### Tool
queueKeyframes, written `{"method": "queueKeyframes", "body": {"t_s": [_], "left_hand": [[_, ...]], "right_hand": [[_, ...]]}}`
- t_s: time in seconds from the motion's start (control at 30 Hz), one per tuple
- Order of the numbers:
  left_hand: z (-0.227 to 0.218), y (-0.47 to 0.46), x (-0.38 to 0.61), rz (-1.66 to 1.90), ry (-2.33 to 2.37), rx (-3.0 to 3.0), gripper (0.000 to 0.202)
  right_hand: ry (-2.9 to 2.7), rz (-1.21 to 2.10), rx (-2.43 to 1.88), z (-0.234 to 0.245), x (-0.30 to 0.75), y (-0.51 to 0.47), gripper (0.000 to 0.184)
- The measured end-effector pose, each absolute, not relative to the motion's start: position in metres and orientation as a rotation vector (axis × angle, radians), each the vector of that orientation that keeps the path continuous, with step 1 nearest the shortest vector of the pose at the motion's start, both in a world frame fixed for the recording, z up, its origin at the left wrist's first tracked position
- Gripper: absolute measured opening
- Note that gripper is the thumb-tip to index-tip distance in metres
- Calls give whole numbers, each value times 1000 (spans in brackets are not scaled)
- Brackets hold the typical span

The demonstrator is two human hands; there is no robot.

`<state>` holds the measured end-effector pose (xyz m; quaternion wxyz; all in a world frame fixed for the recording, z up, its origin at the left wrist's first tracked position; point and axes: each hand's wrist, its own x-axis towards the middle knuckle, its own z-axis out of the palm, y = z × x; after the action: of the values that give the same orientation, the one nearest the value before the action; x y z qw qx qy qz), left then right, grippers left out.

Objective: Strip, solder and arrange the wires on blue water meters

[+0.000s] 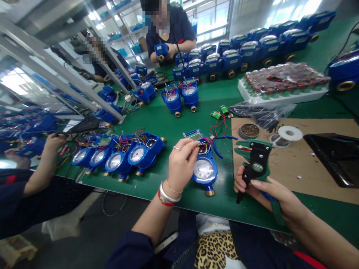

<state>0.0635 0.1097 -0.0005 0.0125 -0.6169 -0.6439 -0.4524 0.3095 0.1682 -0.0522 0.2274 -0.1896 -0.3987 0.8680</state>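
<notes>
near the green worktop [157, 185]'s front edge, the blue meter [206, 170] lies roughly front to back; the left hand [182, 162], nearer, pinches its wires [206, 141]; the right hand [283, 198] curls around the wire stripper [258, 155], right of it.

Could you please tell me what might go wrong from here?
The left hand pinches thin wires at the open blue meter; a tug might strain them. The wire stripper in the right hand could nick a wire if misaligned. The blue-handled pliers lie close to the meter, near red leads, which might snag.
</notes>
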Motion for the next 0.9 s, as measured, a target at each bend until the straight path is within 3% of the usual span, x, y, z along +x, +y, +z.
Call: {"method": "queueKeyframes", "body": {"t_s": [0.17, 0.3, 0.7, 0.9], "left_hand": [[8, 131, 57, -1057, -2091, -1960, 10], [7, 139, 60, -986, -2113, -2015, 5], [3, 125, 48, -1759, -2354, -1831, 10], [1, 124, 44, -1930, -2353, -1837, 12]], "right_hand": [[-1093, 2405, -577, -40, 306, 166, 25], [-1120, 2421, -591, -31, 302, 169, 25], [-1222, 2478, -443, -10, 291, 181, 25], [-1299, 2471, -436, 12, 282, 183, 25]]}}
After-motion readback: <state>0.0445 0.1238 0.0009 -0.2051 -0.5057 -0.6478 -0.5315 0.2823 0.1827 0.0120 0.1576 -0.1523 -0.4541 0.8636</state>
